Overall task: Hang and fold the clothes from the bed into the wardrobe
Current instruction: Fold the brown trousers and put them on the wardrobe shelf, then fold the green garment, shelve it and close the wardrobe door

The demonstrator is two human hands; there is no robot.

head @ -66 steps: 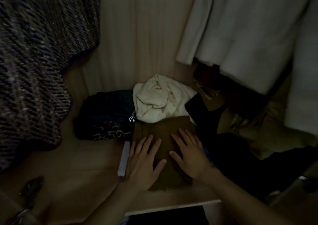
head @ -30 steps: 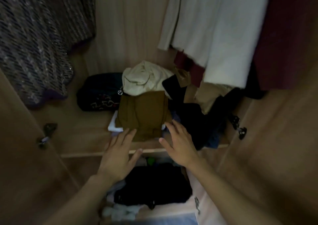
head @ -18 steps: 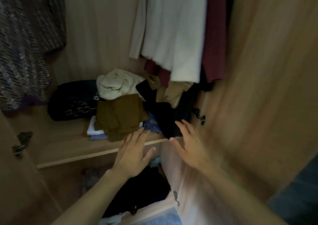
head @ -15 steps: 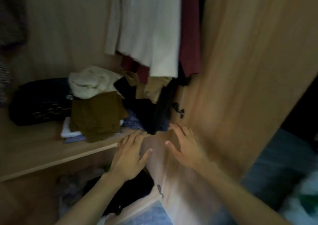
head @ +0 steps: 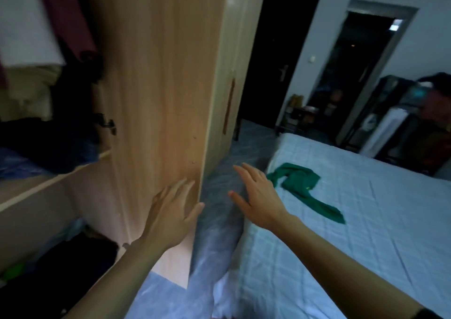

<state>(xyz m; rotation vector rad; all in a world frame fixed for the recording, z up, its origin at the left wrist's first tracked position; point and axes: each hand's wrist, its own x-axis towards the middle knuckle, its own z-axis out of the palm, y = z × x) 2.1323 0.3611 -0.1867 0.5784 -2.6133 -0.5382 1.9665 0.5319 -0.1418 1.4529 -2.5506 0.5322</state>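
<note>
A crumpled green garment (head: pixel 305 188) lies on the bed (head: pixel 366 233), which has a pale blue checked sheet, to the right. The open wooden wardrobe (head: pixel 161 86) fills the left, with dark clothes heaped on its shelf (head: pixel 48 184). A maroon garment (head: pixel 66 13) hangs at the top left. My left hand (head: pixel 170 216) is spread, fingers apart, in front of the wardrobe's open door panel. My right hand (head: pixel 256 196) is open and empty, just left of the green garment and over the bed's edge.
Dark clothes lie in the lower wardrobe compartment (head: pixel 61 265). A narrow strip of grey-blue floor (head: pixel 219 221) runs between wardrobe and bed. Two dark doorways (head: pixel 275 57) and a dark clothes rack (head: pixel 402 123) stand at the back.
My view has swung right from the wardrobe shelf to the bed. Both hands left the folded brown garment on the shelf and moved right, empty.
</note>
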